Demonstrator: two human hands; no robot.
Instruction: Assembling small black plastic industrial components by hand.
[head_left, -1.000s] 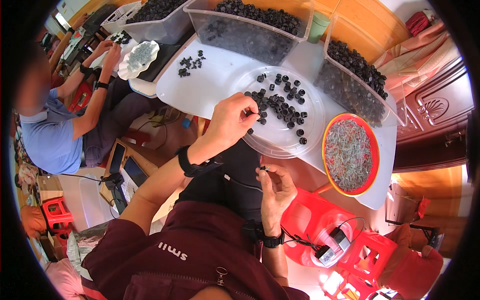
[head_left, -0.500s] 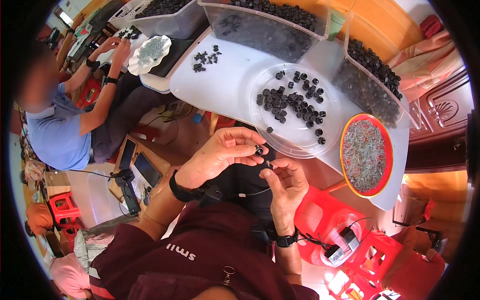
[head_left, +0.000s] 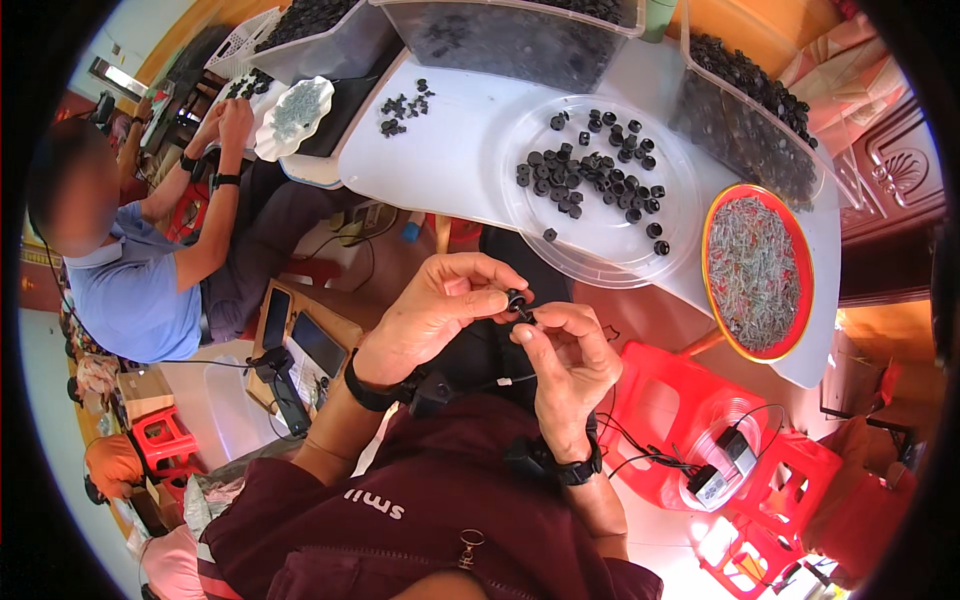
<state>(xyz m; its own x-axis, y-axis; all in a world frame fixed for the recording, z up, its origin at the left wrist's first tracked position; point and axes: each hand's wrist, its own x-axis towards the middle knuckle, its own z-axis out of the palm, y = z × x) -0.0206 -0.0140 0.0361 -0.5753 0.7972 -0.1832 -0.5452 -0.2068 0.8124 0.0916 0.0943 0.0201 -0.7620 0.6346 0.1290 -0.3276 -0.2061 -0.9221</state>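
Note:
In front of my chest, my left hand [head_left: 445, 305] pinches a small black round knob [head_left: 516, 299] between thumb and fingers. My right hand [head_left: 568, 365] is closed beside it, thumb and fingertips gripping a small dark piece [head_left: 525, 316] whose kind I cannot make out. The piece meets the knob's lower side, or nearly so; the fingertips partly cover both. Beyond my hands, a clear round tray [head_left: 610, 262] on the table holds many loose black knobs [head_left: 560, 180]. To its right, a red bowl [head_left: 712, 300] with a yellow rim is full of thin metallic screws or pins [head_left: 755, 265].
Clear bins [head_left: 500, 50] of black parts line the white table's [head_left: 440, 150] back. Small black parts [head_left: 405, 112] lie at its left. A co-worker [head_left: 140, 270] sits at left near a scalloped white dish [head_left: 265, 140]. A red stool [head_left: 640, 400] with cables stands at right.
My right hand has come up to the left, bringing its small dark piece against or close to the knob. My left hand still holds the knob. The whole view has shifted slightly.

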